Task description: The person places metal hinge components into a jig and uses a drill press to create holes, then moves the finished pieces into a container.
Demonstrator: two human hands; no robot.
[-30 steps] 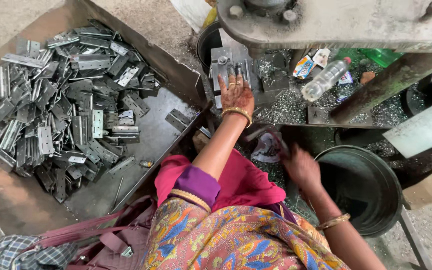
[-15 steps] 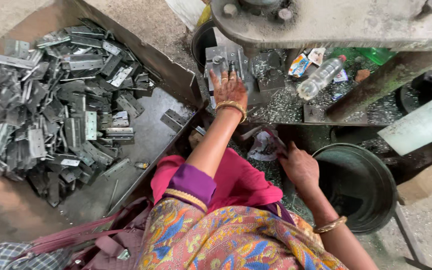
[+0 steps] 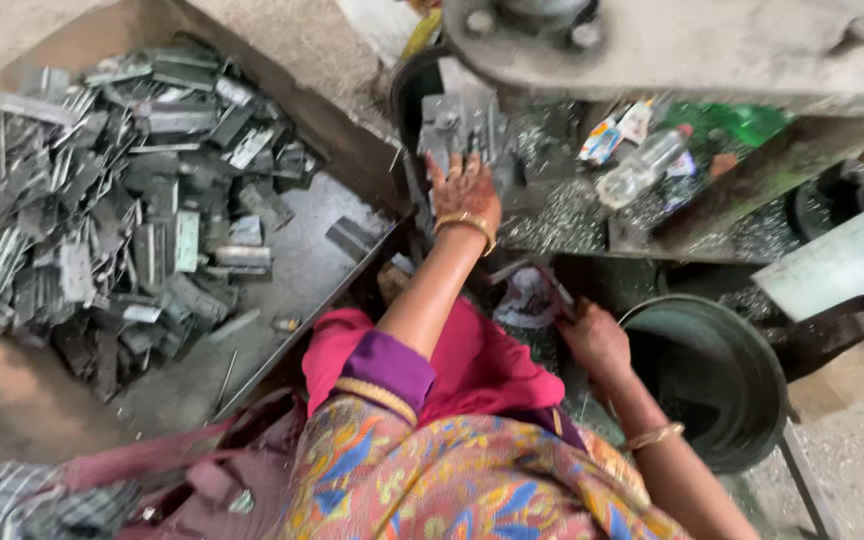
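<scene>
Head view: person seated low, seen from above, both arms reaching out to a press [image 3: 702,45] at 12 o'clock.
Change: left hand [image 3: 464,190] lies on the plates [image 3: 457,125] as it did a second ago; it has crept only slightly deeper under the press. Right hand [image 3: 597,340] has stayed low, at 2 o'clock.
Meaning: by my reading nothing has been lifted or carried off; the work is still at the plates, and the hand is settling them rather than leaving them.
Left grip: open, palm down, fingers spread flat across the plates; touching, not wrapped round anything.
Right grip: fingers curled towards a pale scrap [image 3: 527,300] and a thin reddish rod beside it; I cannot tell whether they close on either.
Plates: small grey stack on the press bed, right under the left fingertips, amid metal chips.
Pile [image 3: 102,220]: loose grey metal pieces heaped at 10 o'clock, well apart from both hands.
Tray [image 3: 312,260]: dark sheet under the pile, its bare end near the left elbow.
Bin [image 3: 742,350]: round, dark green, at 3 o'clock, just beside the right wrist; what is inside is too dark to make out.
Bottle [image 3: 647,165]: clear plastic, on its side at 1 o'clock, near the plates but not touching them.
</scene>
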